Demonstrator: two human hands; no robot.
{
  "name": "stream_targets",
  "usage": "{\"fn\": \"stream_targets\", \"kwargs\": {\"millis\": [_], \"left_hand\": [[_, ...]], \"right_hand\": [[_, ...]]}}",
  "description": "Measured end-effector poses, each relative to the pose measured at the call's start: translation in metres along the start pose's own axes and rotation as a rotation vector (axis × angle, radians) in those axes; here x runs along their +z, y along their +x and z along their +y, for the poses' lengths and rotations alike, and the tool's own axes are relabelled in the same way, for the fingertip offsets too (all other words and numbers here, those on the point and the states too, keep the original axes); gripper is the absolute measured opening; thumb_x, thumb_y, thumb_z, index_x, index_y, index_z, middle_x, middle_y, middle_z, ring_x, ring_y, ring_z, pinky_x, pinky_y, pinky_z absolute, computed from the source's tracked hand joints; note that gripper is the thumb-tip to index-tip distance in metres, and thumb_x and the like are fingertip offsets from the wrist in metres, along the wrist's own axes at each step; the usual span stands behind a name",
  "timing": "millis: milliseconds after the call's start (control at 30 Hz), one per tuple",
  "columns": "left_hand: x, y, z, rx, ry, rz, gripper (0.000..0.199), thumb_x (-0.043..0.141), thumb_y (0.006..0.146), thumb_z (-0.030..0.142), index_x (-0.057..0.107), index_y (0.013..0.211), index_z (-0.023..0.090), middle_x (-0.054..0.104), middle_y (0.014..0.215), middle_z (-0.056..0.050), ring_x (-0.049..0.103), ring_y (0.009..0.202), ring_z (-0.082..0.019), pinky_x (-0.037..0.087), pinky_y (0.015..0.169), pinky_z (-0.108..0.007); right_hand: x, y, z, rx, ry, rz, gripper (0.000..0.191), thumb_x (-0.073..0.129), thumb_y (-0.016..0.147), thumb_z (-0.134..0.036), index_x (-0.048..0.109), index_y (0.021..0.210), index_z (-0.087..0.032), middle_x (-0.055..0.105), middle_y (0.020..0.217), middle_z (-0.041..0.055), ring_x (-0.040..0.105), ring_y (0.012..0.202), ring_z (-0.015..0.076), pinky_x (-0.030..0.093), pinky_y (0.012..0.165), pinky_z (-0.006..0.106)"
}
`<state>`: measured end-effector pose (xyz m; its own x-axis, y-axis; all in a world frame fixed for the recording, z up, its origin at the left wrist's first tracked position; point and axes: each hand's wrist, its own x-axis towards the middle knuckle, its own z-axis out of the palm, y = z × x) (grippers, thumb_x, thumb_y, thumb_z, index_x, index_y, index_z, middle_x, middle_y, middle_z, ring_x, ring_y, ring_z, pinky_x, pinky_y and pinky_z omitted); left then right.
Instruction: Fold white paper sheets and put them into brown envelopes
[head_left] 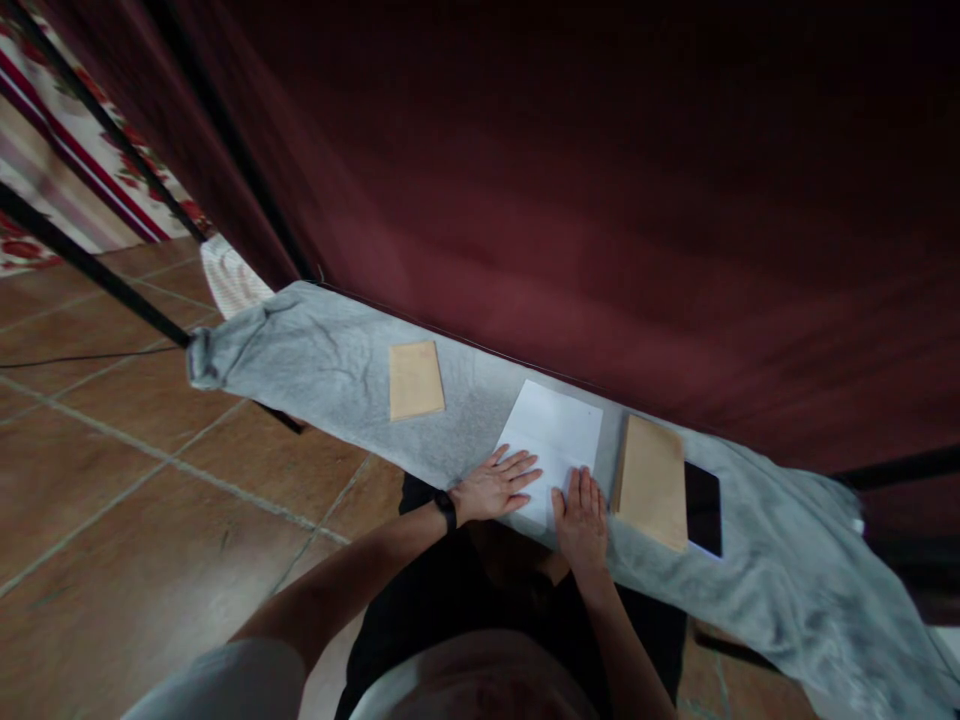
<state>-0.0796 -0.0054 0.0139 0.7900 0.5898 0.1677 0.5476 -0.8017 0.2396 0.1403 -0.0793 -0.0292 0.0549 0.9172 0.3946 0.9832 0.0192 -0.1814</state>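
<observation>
One white rectangular paper sheet [553,422] laid on grey cloth [322,350], near end kinda pinned down by wide-splayed left hand [493,487] and narrower-spread right hand [583,525], tan paper stack [652,480] set just right

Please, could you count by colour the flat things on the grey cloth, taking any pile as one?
Brown: 2 (smaller paper item, larger paper item)
White: 1 (sheet of paper)
Black: 1 (phone-like device)
Total: 4
</observation>
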Motion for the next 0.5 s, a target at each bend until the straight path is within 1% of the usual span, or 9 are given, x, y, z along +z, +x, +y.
{"fn": "stream_targets", "kwargs": {"millis": [67, 133, 200, 267, 333, 367, 433, 500], "left_hand": [[0.003, -0.002, -0.001, -0.050, -0.040, 0.021, 0.054, 0.043, 0.100, 0.049, 0.039, 0.149, 0.027, 0.032, 0.161, -0.006, 0.024, 0.150, -0.021, 0.013, 0.123, -0.044], [0.006, 0.001, -0.004, -0.156, -0.122, 0.071, 0.054, 0.043, 0.100, 0.048, 0.042, 0.147, 0.023, 0.032, 0.160, -0.009, 0.027, 0.149, -0.023, 0.020, 0.121, -0.043], [0.008, 0.010, -0.009, -0.334, -0.282, 0.176, 0.051, 0.044, 0.098, 0.042, 0.046, 0.144, 0.019, 0.036, 0.158, -0.011, 0.034, 0.145, -0.023, 0.029, 0.118, -0.041], [0.007, 0.025, -0.017, -0.570, -0.488, 0.303, 0.047, 0.051, 0.093, 0.033, 0.053, 0.137, 0.018, 0.048, 0.150, -0.012, 0.045, 0.138, -0.023, 0.038, 0.111, -0.038], [0.003, 0.042, -0.028, -0.758, -0.634, 0.379, 0.039, 0.056, 0.085, 0.025, 0.063, 0.123, 0.018, 0.064, 0.131, -0.010, 0.057, 0.123, -0.024, 0.046, 0.100, -0.036], [0.001, 0.050, -0.034, -0.819, -0.671, 0.392, 0.033, 0.058, 0.082, 0.022, 0.067, 0.113, 0.018, 0.070, 0.117, -0.009, 0.063, 0.112, -0.024, 0.049, 0.093, -0.034], [-0.004, 0.063, -0.044, -0.882, -0.703, 0.393, 0.019, 0.058, 0.078, 0.019, 0.069, 0.093, 0.018, 0.073, 0.089, -0.005, 0.067, 0.088, -0.022, 0.050, 0.075, -0.030], [-0.008, 0.072, -0.052, -0.948, -0.751, 0.400, 0.009, 0.059, 0.075, 0.017, 0.067, 0.078, 0.018, 0.067, 0.069, -0.001, 0.065, 0.071, -0.019, 0.046, 0.063, -0.027]], "right_hand": [[0.001, 0.001, 0.001, 0.016, 0.011, -0.010, 0.057, 0.030, 0.103, -0.041, 0.040, 0.148, -0.006, 0.041, 0.152, 0.0238, 0.041, 0.139, 0.0340, 0.036, 0.111, 0.053], [0.001, 0.006, 0.003, 0.054, 0.038, -0.024, 0.055, 0.030, 0.102, -0.038, 0.043, 0.145, -0.007, 0.044, 0.150, 0.0226, 0.044, 0.136, 0.0332, 0.037, 0.109, 0.051], [0.001, 0.015, 0.005, 0.120, 0.065, -0.029, 0.052, 0.030, 0.101, -0.034, 0.046, 0.144, -0.008, 0.049, 0.147, 0.0210, 0.050, 0.129, 0.0327, 0.040, 0.105, 0.048], [0.000, 0.028, 0.007, 0.206, 0.087, -0.037, 0.051, 0.032, 0.098, -0.030, 0.048, 0.141, -0.008, 0.054, 0.140, 0.0211, 0.055, 0.121, 0.0326, 0.042, 0.101, 0.046], [-0.001, 0.042, 0.009, 0.306, 0.115, -0.074, 0.051, 0.036, 0.095, -0.028, 0.051, 0.138, -0.006, 0.060, 0.130, 0.0221, 0.058, 0.114, 0.0325, 0.043, 0.099, 0.044], [-0.002, 0.049, 0.011, 0.356, 0.129, -0.094, 0.051, 0.039, 0.093, -0.027, 0.052, 0.137, -0.005, 0.062, 0.125, 0.0222, 0.059, 0.110, 0.0322, 0.044, 0.098, 0.043], [-0.003, 0.060, 0.012, 0.437, 0.148, -0.118, 0.051, 0.043, 0.090, -0.026, 0.052, 0.136, -0.005, 0.064, 0.115, 0.0214, 0.061, 0.105, 0.0317, 0.045, 0.095, 0.041], [-0.003, 0.068, 0.013, 0.482, 0.157, -0.114, 0.050, 0.045, 0.089, -0.025, 0.054, 0.134, -0.005, 0.064, 0.109, 0.0209, 0.062, 0.101, 0.0316, 0.046, 0.092, 0.040]]}}
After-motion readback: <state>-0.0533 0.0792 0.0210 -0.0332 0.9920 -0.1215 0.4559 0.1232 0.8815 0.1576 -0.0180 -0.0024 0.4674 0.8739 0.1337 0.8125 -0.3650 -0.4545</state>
